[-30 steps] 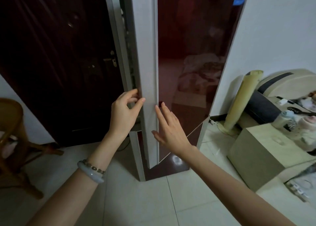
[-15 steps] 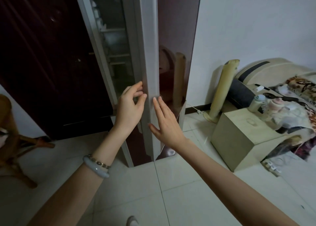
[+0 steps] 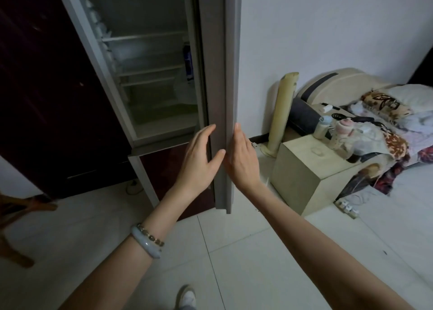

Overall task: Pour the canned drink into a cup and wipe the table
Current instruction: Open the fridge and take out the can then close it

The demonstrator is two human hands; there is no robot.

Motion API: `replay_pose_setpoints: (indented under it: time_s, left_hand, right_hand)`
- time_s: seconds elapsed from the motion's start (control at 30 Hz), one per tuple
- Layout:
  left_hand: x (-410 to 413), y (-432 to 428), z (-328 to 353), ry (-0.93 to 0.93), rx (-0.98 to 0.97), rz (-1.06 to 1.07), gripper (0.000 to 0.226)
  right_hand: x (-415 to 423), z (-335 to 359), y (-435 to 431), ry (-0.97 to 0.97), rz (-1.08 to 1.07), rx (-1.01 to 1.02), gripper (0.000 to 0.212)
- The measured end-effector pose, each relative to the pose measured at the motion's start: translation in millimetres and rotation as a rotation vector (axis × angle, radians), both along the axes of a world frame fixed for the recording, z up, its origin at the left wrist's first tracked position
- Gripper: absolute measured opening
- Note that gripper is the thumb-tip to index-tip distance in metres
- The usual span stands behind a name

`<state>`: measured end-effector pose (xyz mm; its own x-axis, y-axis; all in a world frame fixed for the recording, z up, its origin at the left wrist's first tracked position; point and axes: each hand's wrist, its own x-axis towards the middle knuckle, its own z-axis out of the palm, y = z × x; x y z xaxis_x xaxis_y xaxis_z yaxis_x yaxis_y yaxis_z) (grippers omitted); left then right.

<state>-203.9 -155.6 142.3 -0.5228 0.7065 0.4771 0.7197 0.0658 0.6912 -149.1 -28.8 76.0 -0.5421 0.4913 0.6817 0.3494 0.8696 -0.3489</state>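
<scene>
Held both bare arms stretched forward, left hand (image 3: 199,162) and right hand (image 3: 244,162) upright side by side, palms turned inward, fingers straight, left thumb spread.

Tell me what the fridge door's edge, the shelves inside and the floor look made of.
Fridge door edge: matte grey, probably painted metal or plastic; flat, no shine. Shelves: likely clear glass with pale rims; the back shows through. Floor: glossy pale ceramic tile, judging by grout lines and soft reflections.

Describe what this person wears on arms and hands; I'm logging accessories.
Both forearms are bare: no sleeves, no gloves. The left hand has a pale glossy bangle and a thin dark-beaded bracelet at its wrist. The right hand wears nothing; no rings show.
</scene>
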Motion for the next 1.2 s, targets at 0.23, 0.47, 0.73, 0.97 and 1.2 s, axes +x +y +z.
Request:
replay_pose_setpoints:
  time_s: [0.23, 0.47, 0.73, 0.97, 1.2]
  left_hand:
    - [-12.9, 13.7, -33.8, 0.127, -0.251, 0.073, 0.068]
    - [-4.8, 67.4, -45.0, 0.173, -0.373, 0.011, 0.075]
    - [-13.2, 140.4, -15.0, 0.222, -0.169, -0.011, 0.089]
    - [-37.0, 200.7, 14.8, 0.473, -0.104, 0.016, 0.087]
    - [-48.1, 262.6, 23.1, 0.630, -0.127, -0.058, 0.074]
  right_hand:
    - [51.9, -3.6, 41.9, -0.063, -0.082, 0.150, 0.083]
    - [96.5, -6.1, 91.4, -0.202, -0.315, 0.433, 0.091]
    - [129.0, -4.0, 146.5, -0.406, -0.376, 0.533, 0.079]
    - [142.6, -7.3, 190.1, -0.407, -0.482, 0.467, 0.080]
    - [148.4, -2.8, 244.0, -0.448, -0.594, 0.313, 0.092]
